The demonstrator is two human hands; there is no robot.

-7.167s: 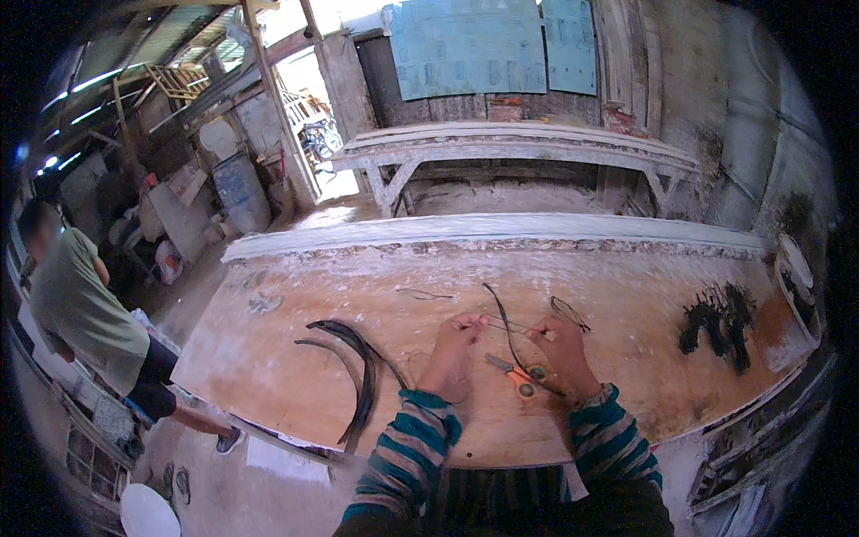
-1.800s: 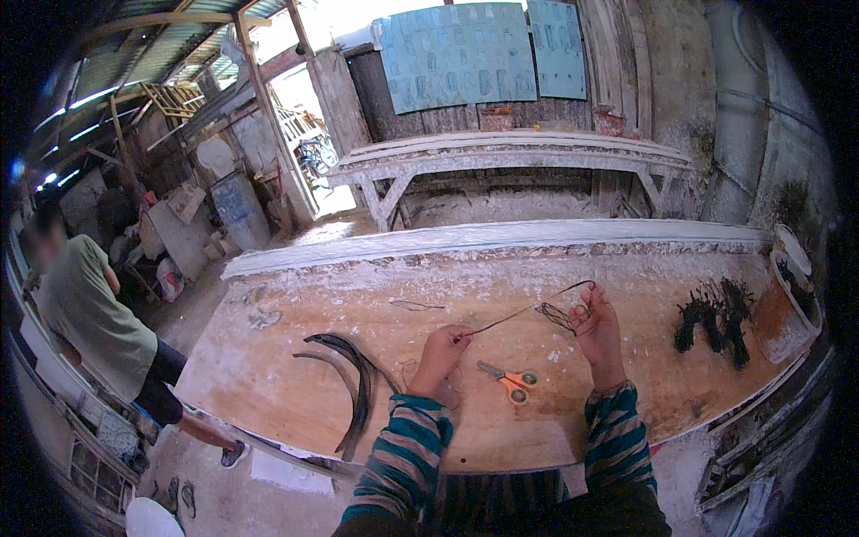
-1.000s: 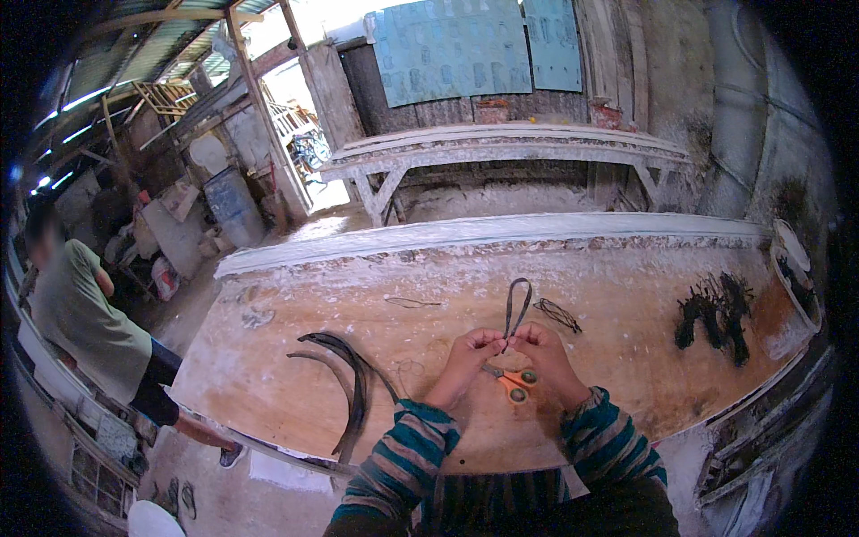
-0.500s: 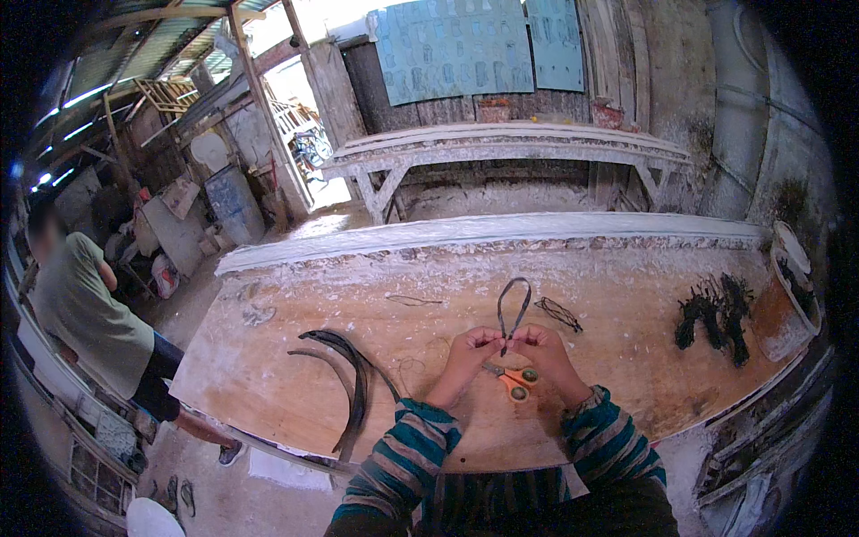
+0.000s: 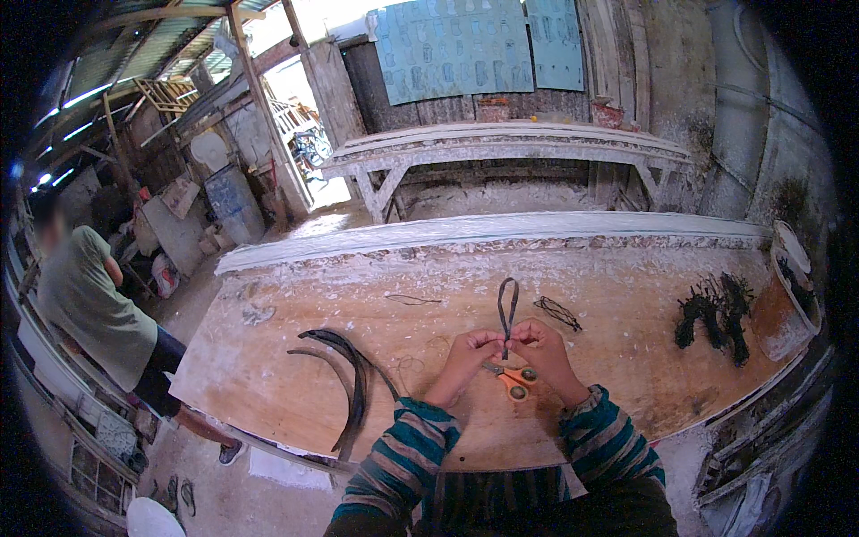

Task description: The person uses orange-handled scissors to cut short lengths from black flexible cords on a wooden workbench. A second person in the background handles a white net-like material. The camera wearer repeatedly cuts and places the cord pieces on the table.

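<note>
Between my hands a thin dark strip stands up as a narrow loop (image 5: 509,300), its ends pinched together at the bottom. My left hand (image 5: 467,360) and my right hand (image 5: 547,351) meet fingertip to fingertip on the strip, both closed. Just below the fingers, orange-handled scissors (image 5: 517,385) lie on the wooden table (image 5: 626,358). Left of my left hand rest several long, curved black strips (image 5: 356,385). Beyond my right hand is a small bundle of thin dark loops (image 5: 558,313). Another thin loop (image 5: 413,300) lies farther left.
Bundles of black knotted strands (image 5: 716,318) lie at the table's right, beside a brown bucket (image 5: 787,304) with dark material in it. A raised white-crusted ledge (image 5: 492,234) runs along the far edge. A person (image 5: 94,304) stands at the left. A long bench (image 5: 510,143) stands behind.
The loop has become narrower, and my fingertips have drawn slightly closer together on it. The person at the left has shifted slightly to the right.
</note>
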